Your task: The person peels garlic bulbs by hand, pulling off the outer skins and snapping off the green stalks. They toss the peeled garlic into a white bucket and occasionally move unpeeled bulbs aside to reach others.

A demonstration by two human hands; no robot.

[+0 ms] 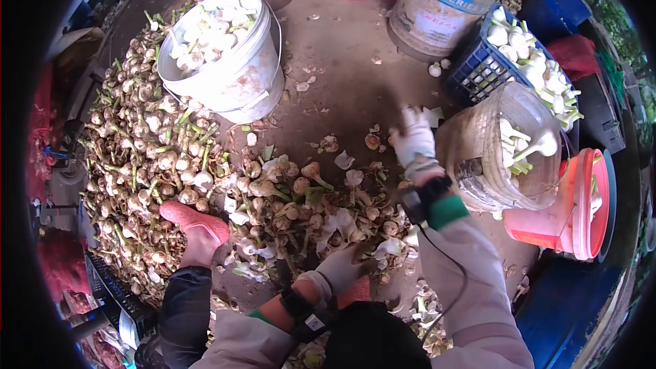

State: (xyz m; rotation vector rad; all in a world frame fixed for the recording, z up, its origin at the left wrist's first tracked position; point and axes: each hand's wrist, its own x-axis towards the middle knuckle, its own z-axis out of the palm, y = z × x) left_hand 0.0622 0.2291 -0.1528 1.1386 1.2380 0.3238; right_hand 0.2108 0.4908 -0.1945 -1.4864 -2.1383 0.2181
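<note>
My right hand (pixel 414 138), in a whitish glove, reaches forward beside a cloudy translucent bucket (pixel 471 164). Its fingers look stretched out, their tips blurred by motion, and I see nothing held in them. Trimmed garlic bulbs (pixel 543 145) with short stems lie in that bucket. Low in the middle, my left hand (pixel 344 271), gloved with dark fingertips, is curled over the near side of a garlic pile (pixel 294 208). What its fingers hold, if anything, is hidden. Loose garlic skins (pixel 342 225) lie just ahead of it.
A white bucket (pixel 266 89) of peeled-looking garlic stands at the upper left, by a large garlic heap (pixel 137 164). On the right are a blue crate (pixel 471 72) of garlic, a red bucket (pixel 540 225) and a large labelled bucket (pixel 430 10). A pink shoe (pixel 198 222) rests among the bulbs.
</note>
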